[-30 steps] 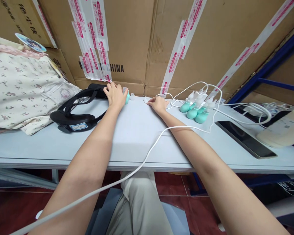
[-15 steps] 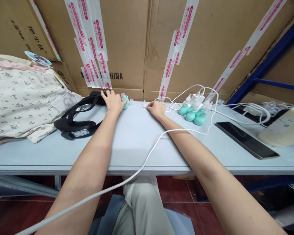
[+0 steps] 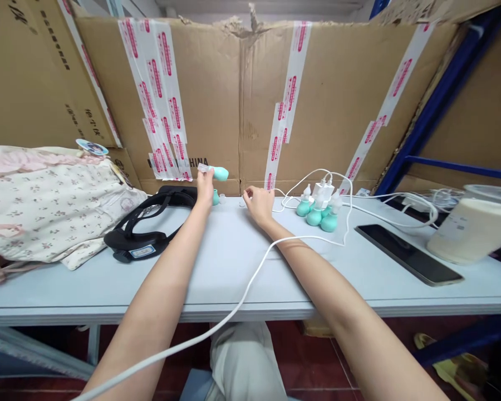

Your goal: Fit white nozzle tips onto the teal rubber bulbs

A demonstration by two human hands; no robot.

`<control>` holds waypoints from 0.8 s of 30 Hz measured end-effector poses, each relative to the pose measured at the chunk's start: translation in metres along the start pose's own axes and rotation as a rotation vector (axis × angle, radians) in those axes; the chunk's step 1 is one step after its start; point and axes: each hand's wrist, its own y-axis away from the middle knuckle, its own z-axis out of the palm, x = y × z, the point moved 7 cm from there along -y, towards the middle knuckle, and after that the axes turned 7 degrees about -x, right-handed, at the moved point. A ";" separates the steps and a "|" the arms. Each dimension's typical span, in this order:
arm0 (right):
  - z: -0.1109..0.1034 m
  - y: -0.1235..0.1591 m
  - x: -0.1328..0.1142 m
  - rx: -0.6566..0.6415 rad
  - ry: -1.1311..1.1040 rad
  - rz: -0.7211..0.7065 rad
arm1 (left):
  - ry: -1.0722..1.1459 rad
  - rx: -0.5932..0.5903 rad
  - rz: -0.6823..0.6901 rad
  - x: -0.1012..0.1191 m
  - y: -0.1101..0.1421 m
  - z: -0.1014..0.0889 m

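Note:
My left hand (image 3: 205, 186) is raised a little above the far edge of the pale table (image 3: 234, 262) and pinches a small teal device (image 3: 217, 173) with a clear tip, held sideways. Below it another teal piece (image 3: 215, 197) and a small clear cap (image 3: 222, 197) rest on the table. My right hand (image 3: 258, 203) lies on the table with fingers curled around the end of a white cable (image 3: 250, 273), whose plug is hidden. To its right stand three teal devices (image 3: 316, 212) with white cables plugged in.
A black head strap (image 3: 144, 231) lies left of my left hand, beside floral fabric (image 3: 45, 206). A dark phone (image 3: 407, 260) and a cream container (image 3: 471, 228) sit at the right. Taped cardboard boxes (image 3: 234, 100) wall the back; a blue rack (image 3: 434, 106) stands right.
My left hand has lifted the teal device off the table and turned it sideways. The view has tilted up. My right hand has stayed near the cable end.

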 end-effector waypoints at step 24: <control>0.009 0.014 -0.020 0.012 0.308 -0.520 | -0.441 -0.718 0.032 -0.038 0.039 0.040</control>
